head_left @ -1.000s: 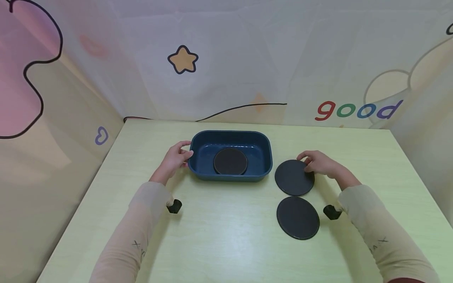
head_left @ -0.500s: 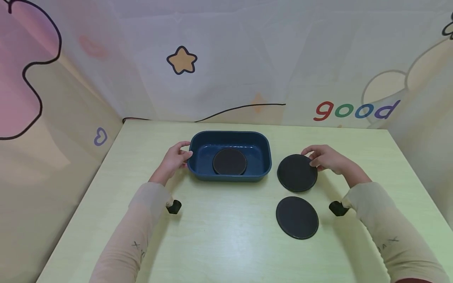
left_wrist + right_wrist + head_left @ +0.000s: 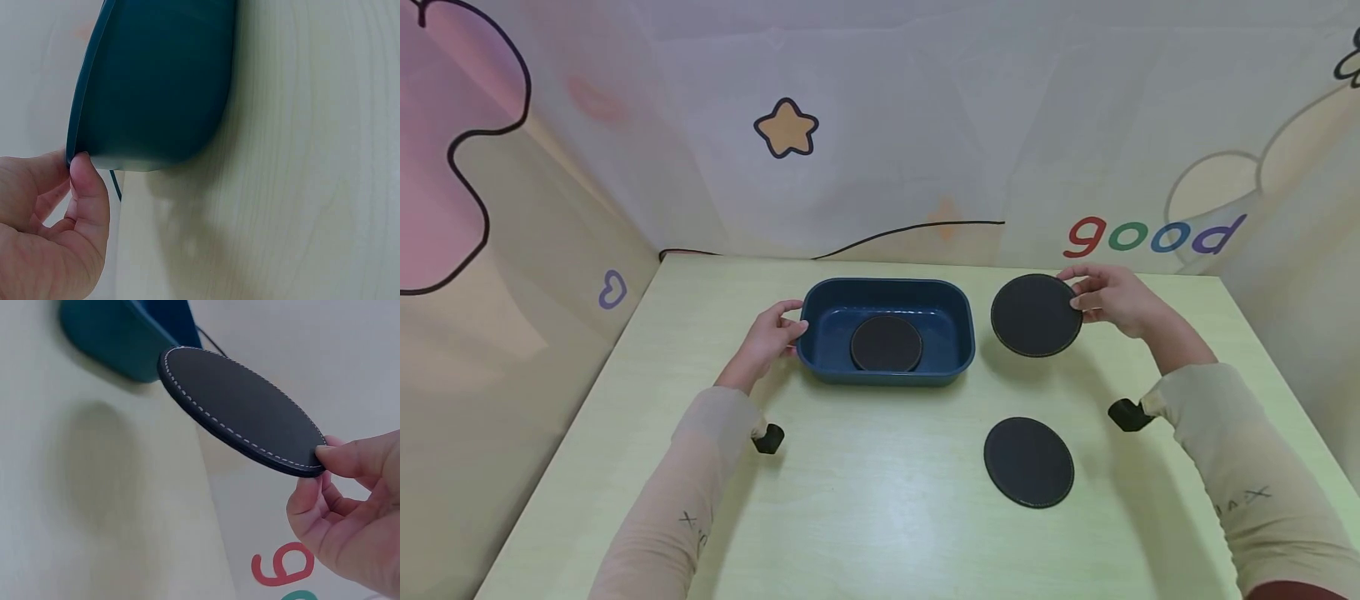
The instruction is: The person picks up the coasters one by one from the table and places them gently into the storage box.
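Observation:
My left hand [image 3: 767,337] pinches the left rim of a dark blue rectangular basin [image 3: 951,329] on the table; the left wrist view shows the thumb on the basin's [image 3: 156,94] rim. One round black coaster [image 3: 886,343] lies inside the basin. Raised above the table, to the right of the basin, a second black coaster [image 3: 1036,315] is pinched at its right edge by my right hand [image 3: 1120,302]. White stitching runs round that held coaster [image 3: 244,412] in the right wrist view. A third coaster [image 3: 1028,462] lies flat on the table, nearer to me.
The pale wood table [image 3: 865,492] ends at a printed cloth backdrop [image 3: 895,125] behind the basin. Cloth walls also stand at the left and right. Small black wrist mounts [image 3: 769,438] hang below both sleeves.
My right hand has lifted the far coaster off the table and moved it up and away from me, slightly rightward. The left hand and basin have stayed in place.

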Action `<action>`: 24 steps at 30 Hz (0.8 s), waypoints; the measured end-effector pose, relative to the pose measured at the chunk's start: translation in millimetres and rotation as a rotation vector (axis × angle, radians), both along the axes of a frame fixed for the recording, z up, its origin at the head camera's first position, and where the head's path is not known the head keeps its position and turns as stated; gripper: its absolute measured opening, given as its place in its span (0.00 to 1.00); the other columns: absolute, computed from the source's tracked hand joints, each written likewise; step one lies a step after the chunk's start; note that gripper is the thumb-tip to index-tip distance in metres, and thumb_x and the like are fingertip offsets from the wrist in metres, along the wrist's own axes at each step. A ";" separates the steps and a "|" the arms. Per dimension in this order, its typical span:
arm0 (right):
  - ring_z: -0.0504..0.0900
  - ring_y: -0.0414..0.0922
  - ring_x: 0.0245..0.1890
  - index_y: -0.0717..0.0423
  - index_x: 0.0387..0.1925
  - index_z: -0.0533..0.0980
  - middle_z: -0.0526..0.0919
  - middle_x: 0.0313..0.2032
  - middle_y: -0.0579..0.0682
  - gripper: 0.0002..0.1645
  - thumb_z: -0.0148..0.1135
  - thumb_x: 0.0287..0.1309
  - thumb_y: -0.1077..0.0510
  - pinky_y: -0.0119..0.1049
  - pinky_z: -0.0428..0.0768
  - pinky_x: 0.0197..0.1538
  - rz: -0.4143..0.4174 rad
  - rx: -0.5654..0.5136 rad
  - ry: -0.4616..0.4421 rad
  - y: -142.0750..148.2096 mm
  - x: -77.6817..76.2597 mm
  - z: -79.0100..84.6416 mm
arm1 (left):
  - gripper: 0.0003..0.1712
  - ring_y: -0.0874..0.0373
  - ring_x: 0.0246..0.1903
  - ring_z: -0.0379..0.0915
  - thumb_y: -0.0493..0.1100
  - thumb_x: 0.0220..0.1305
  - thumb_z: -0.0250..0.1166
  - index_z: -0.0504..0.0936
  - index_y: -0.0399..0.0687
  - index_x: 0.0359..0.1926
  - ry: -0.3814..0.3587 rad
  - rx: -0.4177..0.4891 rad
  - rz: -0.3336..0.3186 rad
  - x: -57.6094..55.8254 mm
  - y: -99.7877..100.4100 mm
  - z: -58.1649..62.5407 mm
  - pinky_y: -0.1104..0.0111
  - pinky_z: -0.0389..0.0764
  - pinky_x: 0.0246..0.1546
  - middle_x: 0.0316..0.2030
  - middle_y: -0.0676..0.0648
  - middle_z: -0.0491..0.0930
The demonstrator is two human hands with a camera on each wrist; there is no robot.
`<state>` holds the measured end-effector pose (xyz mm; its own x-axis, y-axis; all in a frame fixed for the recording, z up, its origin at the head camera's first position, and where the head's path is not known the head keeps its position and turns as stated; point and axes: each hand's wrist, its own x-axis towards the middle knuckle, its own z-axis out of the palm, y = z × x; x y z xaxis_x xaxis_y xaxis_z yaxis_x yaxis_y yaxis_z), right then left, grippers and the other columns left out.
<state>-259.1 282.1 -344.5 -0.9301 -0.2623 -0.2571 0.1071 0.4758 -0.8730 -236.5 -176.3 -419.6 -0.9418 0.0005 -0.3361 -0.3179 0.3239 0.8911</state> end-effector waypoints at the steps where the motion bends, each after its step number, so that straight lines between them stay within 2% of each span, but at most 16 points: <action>1: 0.73 0.39 0.28 0.53 0.51 0.66 0.69 0.30 0.44 0.20 0.48 0.57 0.70 0.30 0.77 0.35 -0.014 -0.020 0.004 -1.9 -0.2 2.3 | 0.26 0.60 0.24 0.67 0.40 0.63 0.52 0.60 0.50 0.62 0.001 -0.002 -0.001 0.0 -0.1 -0.2 0.73 0.74 0.26 0.35 0.46 0.67; 6: 0.73 0.38 0.29 0.51 0.51 0.66 0.69 0.30 0.42 0.20 0.49 0.57 0.68 0.28 0.77 0.36 -0.066 -0.106 0.022 -12.6 -0.4 10.1 | 0.26 0.58 0.26 0.68 0.40 0.63 0.52 0.60 0.50 0.62 0.005 -0.006 -0.004 0.3 -0.8 -0.3 0.71 0.74 0.28 0.33 0.47 0.66; 12: 0.75 0.37 0.29 0.46 0.46 0.70 0.70 0.30 0.43 0.18 0.51 0.57 0.68 0.28 0.78 0.35 -0.119 -0.258 0.000 -29.0 -2.0 9.5 | 0.26 0.60 0.25 0.67 0.40 0.63 0.52 0.61 0.51 0.62 0.005 0.000 -0.003 -0.3 -2.5 -0.9 0.66 0.75 0.32 0.33 0.48 0.66; 18: 0.76 0.39 0.27 0.46 0.42 0.73 0.71 0.29 0.46 0.18 0.51 0.55 0.70 0.29 0.78 0.32 -0.130 -0.394 -0.041 -49.5 -3.4 2.4 | 0.25 0.60 0.24 0.69 0.39 0.63 0.53 0.61 0.49 0.61 0.019 0.010 -0.013 -0.8 -3.3 -1.4 0.68 0.75 0.30 0.33 0.46 0.68; 24: 0.76 0.40 0.27 0.47 0.41 0.74 0.72 0.28 0.47 0.19 0.50 0.55 0.72 0.30 0.77 0.31 -0.104 -0.449 -0.062 -71.5 -6.2 -5.5 | 0.25 0.60 0.24 0.70 0.39 0.63 0.52 0.61 0.48 0.61 0.023 0.018 -0.018 -2.1 -3.1 -1.8 0.73 0.74 0.25 0.31 0.47 0.68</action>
